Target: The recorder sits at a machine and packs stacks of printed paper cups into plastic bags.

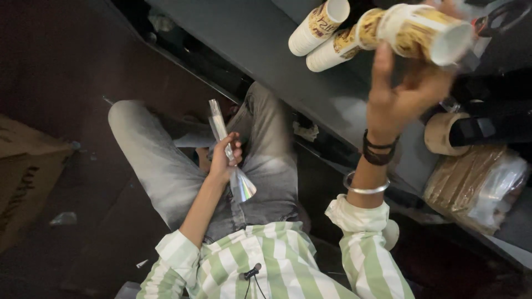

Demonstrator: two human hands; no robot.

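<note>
I sit with my knees under a dark counter [260, 39]. My left hand [224, 158] rests over my lap, shut on a long clear plastic sleeve [219, 124] that flares to a shiny cone at its lower end. My right hand [407, 91] is raised over the counter and grips a stack of printed white paper cups [421, 30], held sideways with its open end to the right. Two more stacks of similar cups [318, 22] lie on the counter just left of it.
A roll of brown tape [440, 133] and a clear plastic bag of brown flat items [471, 182] sit at the counter's right. A black object [493, 127] lies by the roll. A cardboard box [22, 177] stands on the dark floor at left.
</note>
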